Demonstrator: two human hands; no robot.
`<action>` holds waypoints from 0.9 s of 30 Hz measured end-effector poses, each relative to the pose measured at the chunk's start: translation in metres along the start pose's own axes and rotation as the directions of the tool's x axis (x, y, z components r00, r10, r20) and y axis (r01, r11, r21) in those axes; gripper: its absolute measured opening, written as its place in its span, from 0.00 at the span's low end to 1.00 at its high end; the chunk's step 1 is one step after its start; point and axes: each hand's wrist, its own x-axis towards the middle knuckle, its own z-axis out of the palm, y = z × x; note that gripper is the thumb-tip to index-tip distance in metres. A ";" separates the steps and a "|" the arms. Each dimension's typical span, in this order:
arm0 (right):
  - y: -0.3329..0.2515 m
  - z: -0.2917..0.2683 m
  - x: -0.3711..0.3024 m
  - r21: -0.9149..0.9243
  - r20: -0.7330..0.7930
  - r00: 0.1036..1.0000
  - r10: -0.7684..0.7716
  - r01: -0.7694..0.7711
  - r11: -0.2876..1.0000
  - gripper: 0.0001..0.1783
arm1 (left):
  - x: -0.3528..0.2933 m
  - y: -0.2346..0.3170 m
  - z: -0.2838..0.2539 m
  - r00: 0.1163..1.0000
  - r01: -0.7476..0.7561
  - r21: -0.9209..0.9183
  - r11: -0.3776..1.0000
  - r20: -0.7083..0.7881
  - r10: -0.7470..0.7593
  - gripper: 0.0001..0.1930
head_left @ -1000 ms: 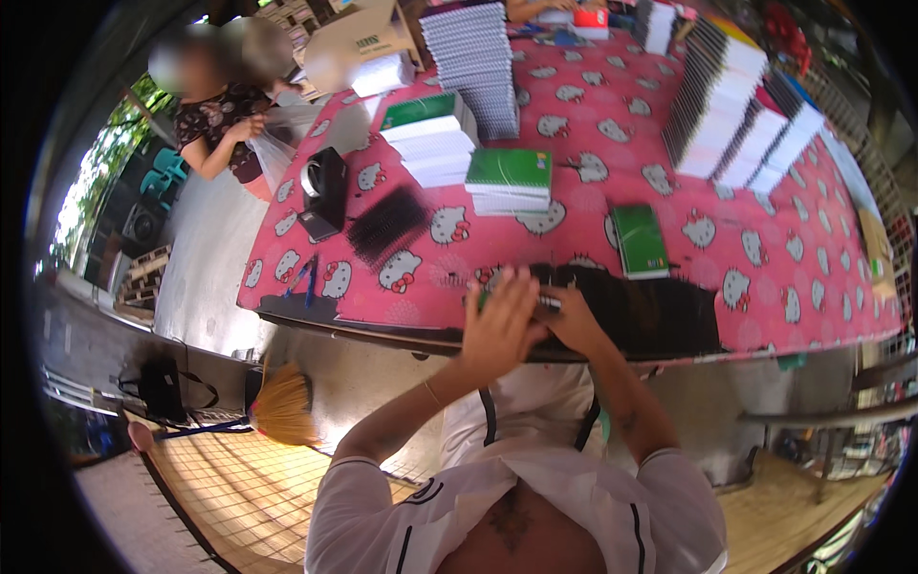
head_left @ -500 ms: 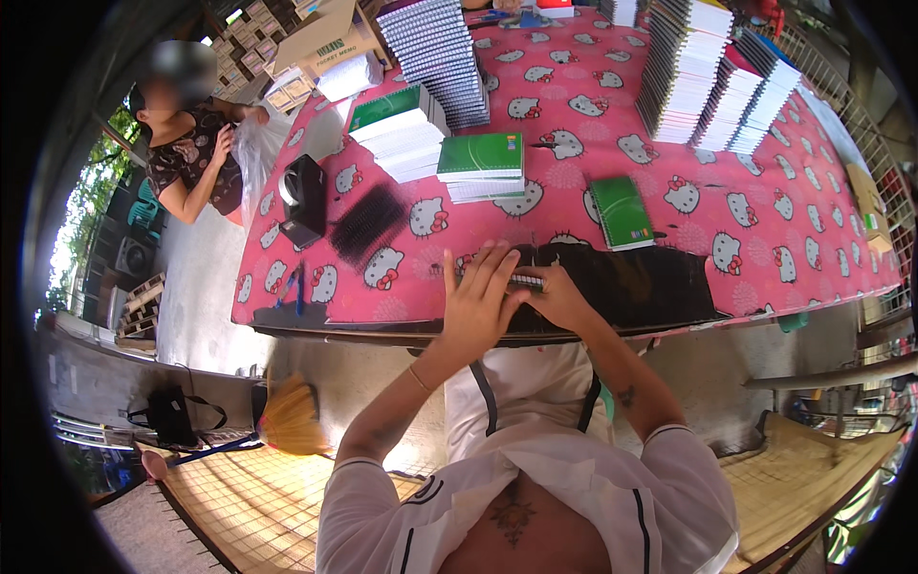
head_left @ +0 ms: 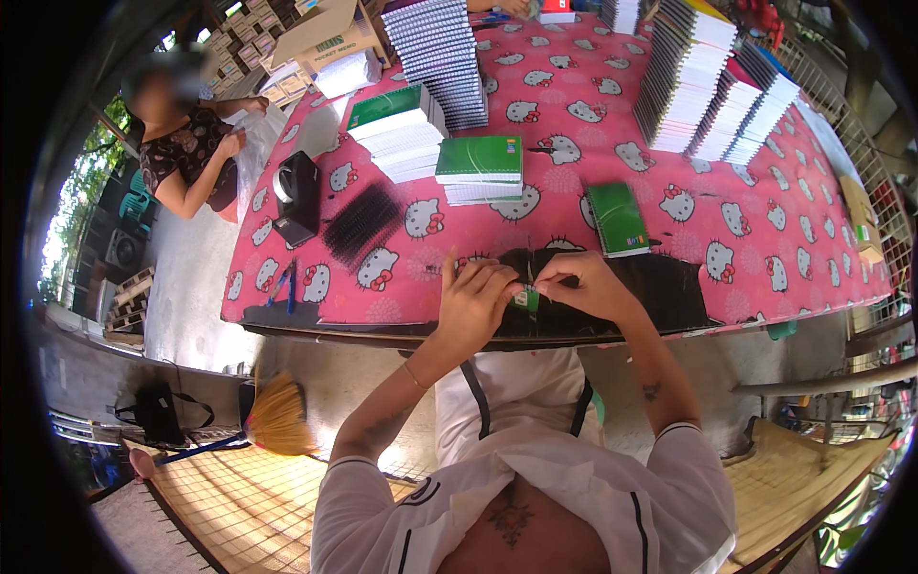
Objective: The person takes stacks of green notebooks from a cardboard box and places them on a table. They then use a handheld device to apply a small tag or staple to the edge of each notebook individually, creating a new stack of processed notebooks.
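From afar I see open pink cloth (head_left: 387,308) leftward along the table's near edge (head_left: 382,331) — there the left hand (head_left: 472,300) partly covers a green notebook (head_left: 525,299), grip hidden, while the right hand (head_left: 585,286) pinches something too small to tell.

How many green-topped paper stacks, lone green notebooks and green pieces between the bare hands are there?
White-paged notebook stacks showing green covers: 2
Green rectangular notebook lying alone: 1
Small green piece between bare left hand and bare right hand: 1
Total: 4
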 end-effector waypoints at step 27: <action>0.049 -0.098 0.009 -0.728 -0.531 0.842 -0.098 -0.394 0.561 0.46 | 0.106 -0.134 -0.009 0.993 -0.118 0.031 0.992 0.024 0.118 0.13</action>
